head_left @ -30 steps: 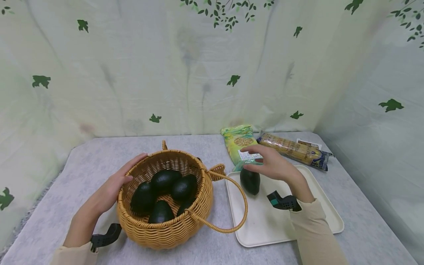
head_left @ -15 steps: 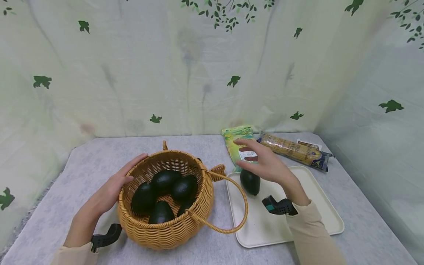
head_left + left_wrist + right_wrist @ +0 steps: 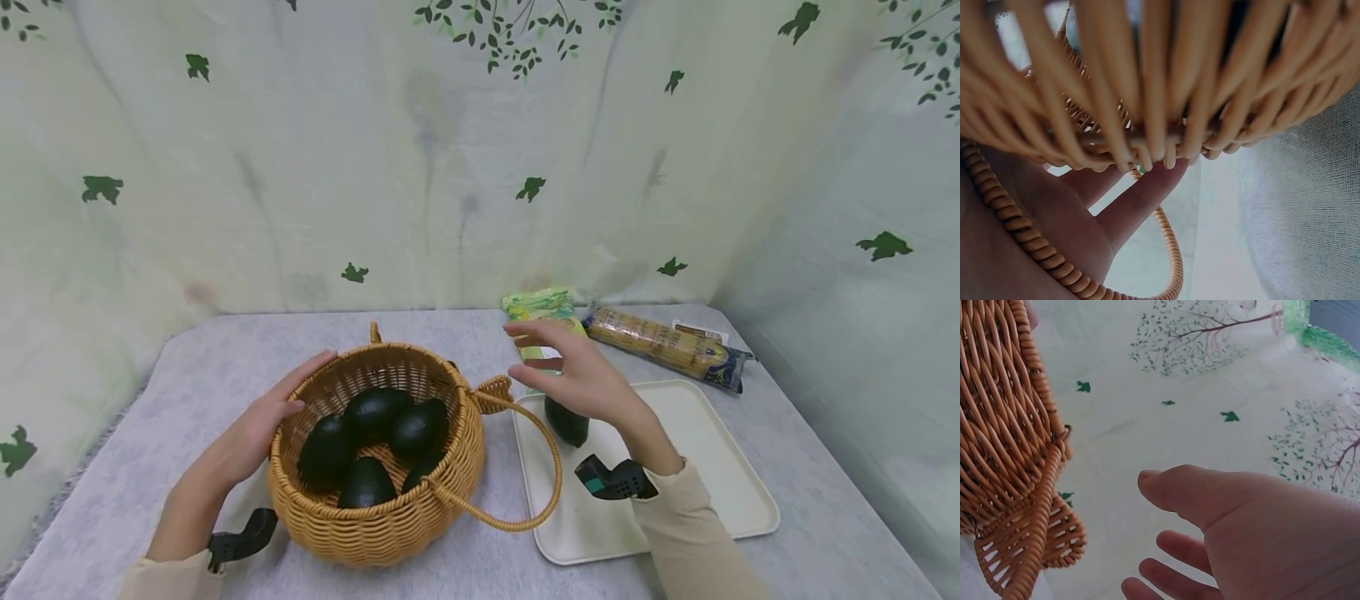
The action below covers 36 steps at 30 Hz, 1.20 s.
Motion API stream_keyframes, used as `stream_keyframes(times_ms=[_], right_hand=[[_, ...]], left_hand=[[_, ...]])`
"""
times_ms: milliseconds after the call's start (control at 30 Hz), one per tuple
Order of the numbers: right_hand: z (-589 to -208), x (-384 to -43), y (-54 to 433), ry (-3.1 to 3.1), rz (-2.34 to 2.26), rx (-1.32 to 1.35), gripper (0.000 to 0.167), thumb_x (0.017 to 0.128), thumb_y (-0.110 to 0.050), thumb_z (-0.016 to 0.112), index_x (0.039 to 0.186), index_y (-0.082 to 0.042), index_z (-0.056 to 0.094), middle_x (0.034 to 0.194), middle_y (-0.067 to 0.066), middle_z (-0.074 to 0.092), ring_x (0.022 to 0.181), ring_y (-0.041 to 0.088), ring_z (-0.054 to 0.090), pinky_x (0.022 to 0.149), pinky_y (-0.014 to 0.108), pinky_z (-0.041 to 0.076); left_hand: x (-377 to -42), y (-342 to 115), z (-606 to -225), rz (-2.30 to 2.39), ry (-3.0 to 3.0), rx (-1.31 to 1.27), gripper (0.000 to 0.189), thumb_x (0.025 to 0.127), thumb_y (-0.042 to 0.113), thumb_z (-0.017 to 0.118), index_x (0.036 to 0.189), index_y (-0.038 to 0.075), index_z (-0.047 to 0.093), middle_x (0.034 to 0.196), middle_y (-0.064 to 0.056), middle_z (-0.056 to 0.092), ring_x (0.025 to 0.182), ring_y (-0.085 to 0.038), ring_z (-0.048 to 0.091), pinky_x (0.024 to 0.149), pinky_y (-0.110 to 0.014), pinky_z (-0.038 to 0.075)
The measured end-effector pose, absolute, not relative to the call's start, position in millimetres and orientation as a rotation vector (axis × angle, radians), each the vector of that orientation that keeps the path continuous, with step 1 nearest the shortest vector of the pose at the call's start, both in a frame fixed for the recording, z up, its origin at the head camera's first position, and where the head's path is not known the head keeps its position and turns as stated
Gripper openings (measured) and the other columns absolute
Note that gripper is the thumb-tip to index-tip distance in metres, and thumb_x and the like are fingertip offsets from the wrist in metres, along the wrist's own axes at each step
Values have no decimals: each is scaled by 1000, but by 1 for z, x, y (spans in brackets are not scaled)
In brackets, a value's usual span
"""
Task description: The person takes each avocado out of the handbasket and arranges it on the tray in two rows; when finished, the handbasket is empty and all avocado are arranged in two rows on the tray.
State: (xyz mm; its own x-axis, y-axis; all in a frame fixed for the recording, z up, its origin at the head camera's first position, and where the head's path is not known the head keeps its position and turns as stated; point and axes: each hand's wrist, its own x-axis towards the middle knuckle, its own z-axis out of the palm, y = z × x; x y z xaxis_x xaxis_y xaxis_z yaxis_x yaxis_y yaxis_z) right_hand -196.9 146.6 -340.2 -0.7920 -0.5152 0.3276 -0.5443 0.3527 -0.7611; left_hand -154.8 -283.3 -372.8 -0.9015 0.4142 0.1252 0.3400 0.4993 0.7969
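A round wicker basket holds several dark green avocados. My left hand holds its left side, thumb over the rim and fairly straight fingers along the outside. In the left wrist view, a coiled wicker handle crosses in front of that palm. Right of the basket, my right hand hovers above the white tray, thumb and fingers spread apart with nothing between them. Below it a single avocado lies on the tray, its upper end hidden by the hand.
A green and yellow food packet lies behind the tray, partly covered by my right hand. A long pack of pasta lies at the back right. The basket's right handle reaches over the tray's left edge. A leaf-patterned sheet hangs behind the table.
My right hand has moved left from over the lone avocado toward the basket, with nothing in it. The left hand, the basket and the avocados stay where they were.
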Motion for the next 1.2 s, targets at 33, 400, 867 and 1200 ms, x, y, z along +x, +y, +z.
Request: stream_keyframes(times_ms=[33,400,867,1200], right_hand=[[-340,-196,145,-2557,1456,1008,53,98,-14,72,147,-11,55,148,8,56,131,26,58,99,39,55],[-322,-198,129,-2547,1408,1097,51,99,-16,71,147,-9,56,148,5,57,132,23,57,100,32,54],[-304,-194,109,-2551,1286,1170,50,100,-21,70,148,-14,56,148,2,57,131,21,59,104,33,51],[-295,-196,84,-2532,1297,1276,49,100,-22,70,146,-11,57,146,8,58,132,22,57,104,32,51]], left_hand=[[-155,-283,-373,1383,2646,668,60,110,13,33,165,35,23,171,-6,22,151,-32,28,99,-10,35],[-157,-282,-370,1376,2668,645,58,110,16,32,165,36,24,170,-4,23,152,-32,26,114,-32,33],[-159,-277,-375,1410,2622,612,62,108,12,30,165,34,24,171,-7,21,152,-42,21,111,-77,22],[-156,-282,-375,1465,2587,684,52,113,30,22,166,30,22,170,-10,22,142,7,28,103,-6,27]])
